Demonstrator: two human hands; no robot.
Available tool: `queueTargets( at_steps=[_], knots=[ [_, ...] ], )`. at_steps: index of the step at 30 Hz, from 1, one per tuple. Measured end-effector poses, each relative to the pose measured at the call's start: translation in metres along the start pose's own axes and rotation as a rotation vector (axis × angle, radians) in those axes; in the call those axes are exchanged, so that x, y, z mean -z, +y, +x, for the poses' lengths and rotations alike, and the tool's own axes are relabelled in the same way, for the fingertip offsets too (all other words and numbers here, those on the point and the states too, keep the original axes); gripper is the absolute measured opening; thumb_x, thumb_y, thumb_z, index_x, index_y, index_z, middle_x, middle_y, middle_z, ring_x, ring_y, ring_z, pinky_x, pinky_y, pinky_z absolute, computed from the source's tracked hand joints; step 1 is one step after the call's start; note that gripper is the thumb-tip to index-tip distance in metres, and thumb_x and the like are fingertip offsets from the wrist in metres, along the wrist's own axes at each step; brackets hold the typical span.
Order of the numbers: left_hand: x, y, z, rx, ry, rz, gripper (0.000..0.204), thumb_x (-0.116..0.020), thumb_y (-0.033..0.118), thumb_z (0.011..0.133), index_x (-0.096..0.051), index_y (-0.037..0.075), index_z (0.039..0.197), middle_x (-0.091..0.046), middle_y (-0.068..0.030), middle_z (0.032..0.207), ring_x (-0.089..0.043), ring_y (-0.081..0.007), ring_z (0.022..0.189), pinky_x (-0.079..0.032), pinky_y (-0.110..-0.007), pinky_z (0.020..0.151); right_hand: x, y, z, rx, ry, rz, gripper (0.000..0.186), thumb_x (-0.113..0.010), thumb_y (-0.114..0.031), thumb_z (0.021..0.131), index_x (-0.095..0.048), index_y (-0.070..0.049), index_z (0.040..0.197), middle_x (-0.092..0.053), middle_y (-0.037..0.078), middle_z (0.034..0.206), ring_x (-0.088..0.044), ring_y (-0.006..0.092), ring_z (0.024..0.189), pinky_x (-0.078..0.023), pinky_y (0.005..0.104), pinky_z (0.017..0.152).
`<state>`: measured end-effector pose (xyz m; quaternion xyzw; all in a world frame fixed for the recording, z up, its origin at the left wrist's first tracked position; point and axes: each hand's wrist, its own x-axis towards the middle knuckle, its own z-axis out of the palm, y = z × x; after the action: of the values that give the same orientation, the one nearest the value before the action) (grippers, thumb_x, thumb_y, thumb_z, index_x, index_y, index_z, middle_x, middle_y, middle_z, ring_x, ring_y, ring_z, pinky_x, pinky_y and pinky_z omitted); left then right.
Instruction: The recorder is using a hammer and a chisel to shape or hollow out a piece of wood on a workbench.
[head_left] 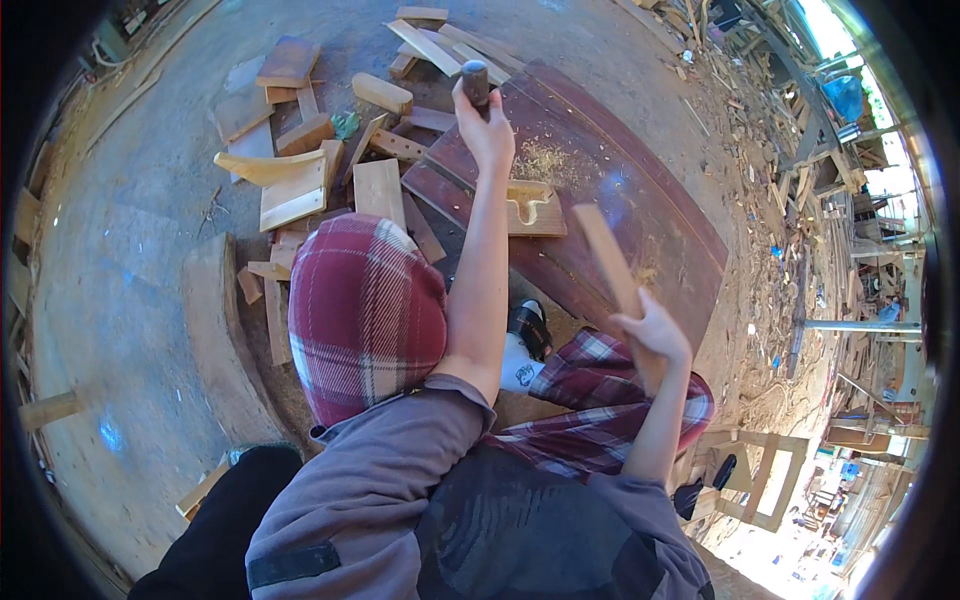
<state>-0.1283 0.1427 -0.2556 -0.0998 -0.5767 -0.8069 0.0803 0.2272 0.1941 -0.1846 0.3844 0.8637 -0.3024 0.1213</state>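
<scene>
My left hand [487, 135] is raised at the end of a stretched arm, fingers wrapped round a dark cylindrical handle [475, 82]. Its rounded end points up, and whatever lies below the grip is hidden. In my right hand [655, 332] is a flat wooden stick [606, 250], slanting up and away to the left, slightly blurred. Between the two hands lies a small wooden block [548, 216] with a T-shaped hollow cut into its face. It rests on a dark red-brown wooden panel [660, 240], apart from both hands. Pale wood shavings [545, 160] are scattered beyond the block.
Left of the panel is a pile of offcuts, among them a curved wooden piece [290, 185] and an upright-lying board [379, 192]. A thick plank [225, 340] lies nearer. My plaid-covered knee [365, 320] and sandalled foot [530, 330] are close by. A wooden frame [770, 485] stands at right.
</scene>
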Motion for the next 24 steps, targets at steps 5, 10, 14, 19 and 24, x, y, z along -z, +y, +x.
queueTargets(
  at_steps=[5,10,14,19,24],
  knots=[
    [0.005,-0.017,-0.013,0.058,0.048,0.036,0.044,-0.063,0.004,0.090,-0.046,0.007,0.130,-0.058,-0.0155,0.110,-0.058,-0.0306,0.099,-0.044,-0.039,0.090,-0.033,-0.007,0.001,-0.138,-0.202,-0.057,0.080,-0.074,-0.048,0.077,-0.043,0.002,0.133,-0.061,0.030,0.117,-0.062,0.0363,0.110,-0.047,0.0389,0.093],
    [0.001,-0.013,-0.024,0.122,-0.046,0.235,0.043,-0.062,0.011,0.093,-0.043,0.007,0.131,-0.062,-0.0160,0.107,-0.061,-0.0294,0.096,-0.045,-0.038,0.089,-0.038,0.007,0.015,-0.103,-0.164,-0.007,0.079,-0.074,-0.048,0.077,-0.043,0.002,0.130,-0.062,0.029,0.114,-0.063,0.0386,0.106,-0.049,0.0409,0.090],
    [0.000,-0.005,-0.026,0.373,-0.064,0.260,0.045,-0.064,0.015,0.090,-0.045,0.011,0.131,-0.064,-0.0175,0.108,-0.062,-0.0344,0.099,-0.046,-0.042,0.088,-0.036,0.007,0.026,-0.128,-0.129,-0.031,0.078,-0.074,-0.046,0.077,-0.043,0.002,0.129,-0.063,0.029,0.112,-0.064,0.0379,0.104,-0.049,0.0410,0.089],
    [0.008,-0.017,-0.017,0.451,0.009,0.297,0.059,-0.068,0.019,0.088,-0.040,0.009,0.140,-0.063,-0.0104,0.107,-0.062,-0.0210,0.085,-0.047,-0.036,0.080,-0.025,-0.002,0.029,-0.102,-0.079,-0.006,0.072,-0.074,-0.042,0.075,-0.047,0.001,0.126,-0.064,0.028,0.110,-0.065,0.0366,0.102,-0.050,0.0409,0.088],
    [-0.002,-0.007,-0.010,0.399,-0.019,-0.138,0.053,-0.063,0.006,0.092,-0.037,0.007,0.139,-0.059,-0.0056,0.103,-0.058,-0.0151,0.078,-0.048,-0.032,0.077,-0.020,0.007,0.028,-0.131,-0.059,-0.044,0.076,-0.074,-0.044,0.074,-0.048,0.001,0.129,-0.064,0.028,0.112,-0.064,0.0372,0.104,-0.050,0.0414,0.089]
  ],
)
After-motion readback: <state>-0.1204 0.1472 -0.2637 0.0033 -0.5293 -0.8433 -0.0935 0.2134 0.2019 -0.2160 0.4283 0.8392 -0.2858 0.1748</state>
